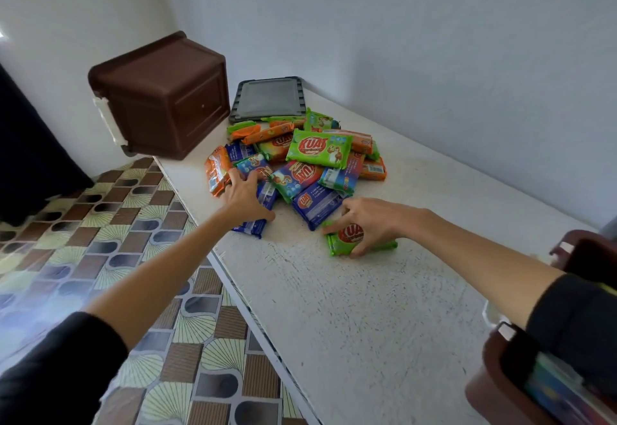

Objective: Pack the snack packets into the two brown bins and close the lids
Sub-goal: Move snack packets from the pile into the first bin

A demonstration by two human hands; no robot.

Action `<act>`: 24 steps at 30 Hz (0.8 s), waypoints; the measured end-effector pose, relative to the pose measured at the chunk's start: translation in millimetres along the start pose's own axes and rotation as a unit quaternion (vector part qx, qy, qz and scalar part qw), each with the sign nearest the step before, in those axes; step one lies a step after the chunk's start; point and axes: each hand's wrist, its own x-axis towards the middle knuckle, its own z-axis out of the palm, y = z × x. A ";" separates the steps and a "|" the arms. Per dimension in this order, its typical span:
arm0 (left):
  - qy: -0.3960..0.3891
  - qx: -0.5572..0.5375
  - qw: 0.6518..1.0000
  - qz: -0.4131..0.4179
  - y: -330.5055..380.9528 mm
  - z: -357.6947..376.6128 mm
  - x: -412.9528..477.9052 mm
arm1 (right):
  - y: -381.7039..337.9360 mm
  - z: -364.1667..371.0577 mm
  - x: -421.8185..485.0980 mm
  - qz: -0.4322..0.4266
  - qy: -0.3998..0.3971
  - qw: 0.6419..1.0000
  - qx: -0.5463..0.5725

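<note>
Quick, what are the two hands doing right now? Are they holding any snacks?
Left hand: open, fingers spread on a blue packet at the pile's edge.
Right hand: closed, gripping a green packet on the table.

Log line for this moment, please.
left hand: rests on blue packet | right hand: grips green packet | grey lid: flat behind pile

A person's left hand (pixel 245 195) lies spread over a blue packet (pixel 250 227) at the edge of a heap of snack packets (pixel 317 150) on a white table (pixel 350 324). The right hand (pixel 370 224) grips a green packet (pixel 337 248) just beside the heap. A brown bin (pixel 160 97) and a dark lid (pixel 268 97) sit near the wall (pixel 434 40). A second bin (pixel 494 381), holding packets, stands at near right.
</note>
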 end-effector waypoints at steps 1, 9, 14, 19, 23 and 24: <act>-0.001 -0.014 1.000 -0.005 -1.4 -1.5 -1.0 | 0.9 -1.4 -1.2 0.004 -0.001 1.000 0.003; 0.078 -0.036 0.996 0.035 11.5 -45.6 -17.2 | 9.6 -32.1 -23.2 0.101 0.134 0.985 0.035; 0.055 -0.045 0.980 0.184 74.9 -81.4 -30.5 | 7.3 -58.7 -71.6 0.195 0.229 0.952 0.060; -0.016 -0.055 0.932 0.358 151.7 -97.2 -58.3 | 6.4 -66.7 -163.7 0.282 0.276 0.915 0.079; -0.083 -0.066 0.867 0.487 211.1 -93.5 -91.9 | -9.2 -51.9 -248.6 0.350 0.269 0.893 0.089; -0.096 -0.061 0.852 0.511 220.4 -92.6 -100.7 | -15.1 -47.9 -263.2 0.358 0.261 0.892 0.089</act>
